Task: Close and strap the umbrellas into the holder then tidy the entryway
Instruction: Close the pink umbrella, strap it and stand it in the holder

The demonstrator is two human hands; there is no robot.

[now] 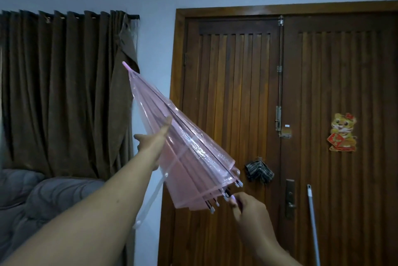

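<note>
We hold the pink umbrella (183, 147) in the air in front of the wooden door (237, 93), collapsed but still loose. Its long axis runs on a slant, with the tip up and to the left near the curtain (64, 93) and the rib ends down and to the right. Our right hand (247, 207) sits at that lower end with its fingers curled round the handle, just past the rib tips. Our left hand (156, 136) lies flat and straight-fingered against the left side of the canopy, about halfway along. The closing strap (150, 199) hangs free below the canopy, under our left forearm and nearer to that hand than to the right. In our judgement, the next move is to gather the folds around the shaft and bring the strap round. The left hand is the one placed to reach it. No holder is in view.
</note>
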